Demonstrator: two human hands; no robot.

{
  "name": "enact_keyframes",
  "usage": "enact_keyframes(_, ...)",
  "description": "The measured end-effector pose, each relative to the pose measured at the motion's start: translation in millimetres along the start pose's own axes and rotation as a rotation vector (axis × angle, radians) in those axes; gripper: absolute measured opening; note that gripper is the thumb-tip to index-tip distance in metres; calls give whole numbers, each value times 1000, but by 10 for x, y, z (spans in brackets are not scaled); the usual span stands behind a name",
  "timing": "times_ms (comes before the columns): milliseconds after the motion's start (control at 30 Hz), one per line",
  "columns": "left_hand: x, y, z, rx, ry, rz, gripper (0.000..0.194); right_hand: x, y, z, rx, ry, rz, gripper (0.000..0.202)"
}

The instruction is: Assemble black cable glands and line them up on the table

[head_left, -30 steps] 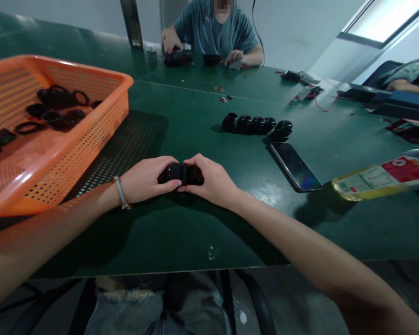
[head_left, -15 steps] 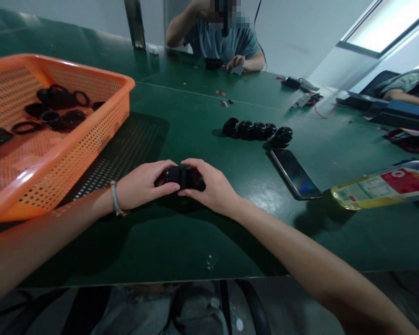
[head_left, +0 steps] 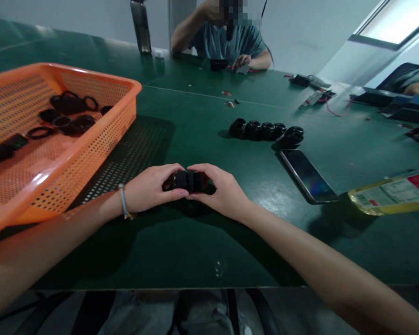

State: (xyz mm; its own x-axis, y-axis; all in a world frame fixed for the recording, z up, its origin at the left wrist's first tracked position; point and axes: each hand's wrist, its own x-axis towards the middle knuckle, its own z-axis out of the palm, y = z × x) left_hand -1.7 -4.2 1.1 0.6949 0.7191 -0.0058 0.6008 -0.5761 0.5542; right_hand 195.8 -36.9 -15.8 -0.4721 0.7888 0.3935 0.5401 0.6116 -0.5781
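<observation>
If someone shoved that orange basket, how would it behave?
The orange basket is probably light for its size, its walls being perforated. Wide and low, it seems unlikely to tip. The loose black parts inside might slide about.

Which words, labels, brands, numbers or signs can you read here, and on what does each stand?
No text can be read.
Label on the bottle: printed, but too small and blurred.
Smartphone: no lettering visible.
Held black part: none can be made out.
</observation>
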Motion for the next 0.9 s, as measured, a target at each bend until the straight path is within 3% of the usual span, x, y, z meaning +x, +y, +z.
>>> enact_keyframes(200, -4, -9, -1, -11, -25, -11, 43, -17, -26, -25, -8, -4, 8, 37)
enact_keyframes(600, -33, 73, 46, -97, -17, -31, 40, -51, -56, -26, -112, 95, -137, 38)
enact_keyframes(900, -23, 81, 5, -36, -59, -53, 33, -61, -123, 10, -43, 56, 36, 30)
